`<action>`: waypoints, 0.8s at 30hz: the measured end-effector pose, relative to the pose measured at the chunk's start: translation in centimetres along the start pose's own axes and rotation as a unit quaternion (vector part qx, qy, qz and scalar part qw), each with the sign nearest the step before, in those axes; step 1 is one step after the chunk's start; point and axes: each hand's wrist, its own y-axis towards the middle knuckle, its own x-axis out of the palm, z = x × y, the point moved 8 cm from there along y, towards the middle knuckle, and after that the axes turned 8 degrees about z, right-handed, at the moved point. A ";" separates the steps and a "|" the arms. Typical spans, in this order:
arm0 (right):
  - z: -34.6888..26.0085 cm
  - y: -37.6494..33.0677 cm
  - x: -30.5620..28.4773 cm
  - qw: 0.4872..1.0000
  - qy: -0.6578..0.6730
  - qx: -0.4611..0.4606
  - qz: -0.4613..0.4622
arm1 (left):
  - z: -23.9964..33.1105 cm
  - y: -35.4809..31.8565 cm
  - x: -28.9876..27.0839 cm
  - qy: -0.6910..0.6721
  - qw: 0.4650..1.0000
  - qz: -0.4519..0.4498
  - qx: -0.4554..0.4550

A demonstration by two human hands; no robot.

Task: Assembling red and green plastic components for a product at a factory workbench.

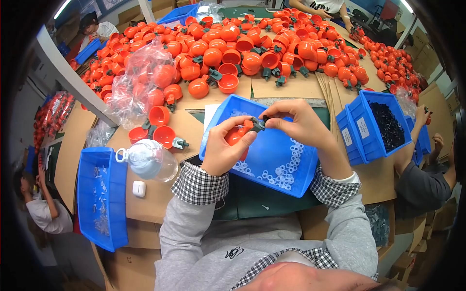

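My left hand [222,149] is closed around a small orange cup [235,136], whose dark grey fitting [257,125] points to the right. Thumb and fingertips of my right hand [302,125] pinch a small black piece [265,118] right beside the end of that fitting; whether the two touch is hard to make out. Both hands are above a blue bin [262,180]. Inside it, many white translucent rings [282,175] lie along the near and right sides.
A large heap of orange cups [213,56] covers the table's far side. To the right, stacked blue bins [361,128] hold black parts [386,123]. At left are a clear bottle [167,165], a white case [139,188] and a blue tray [87,194] of small parts. Other people sit around.
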 end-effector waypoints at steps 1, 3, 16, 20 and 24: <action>-0.2 0.0 0.0 1.000 0.011 -0.011 -0.005 | -0.1 0.0 0.1 -0.028 0.999 -0.008 -0.018; -0.7 0.0 0.2 0.999 0.014 -0.033 -0.005 | -0.6 0.1 0.0 -0.051 0.998 -0.020 -0.043; -2.1 -0.1 -0.1 0.988 -0.104 -0.116 0.017 | -0.7 0.0 0.1 -0.039 0.998 -0.001 -0.045; -2.1 0.0 0.1 0.986 -0.107 -0.123 0.021 | -0.9 -0.1 0.1 -0.035 0.998 0.000 -0.046; -1.8 -0.1 0.2 0.989 -0.106 -0.104 0.017 | -0.2 -0.3 -0.1 0.037 0.999 0.027 0.009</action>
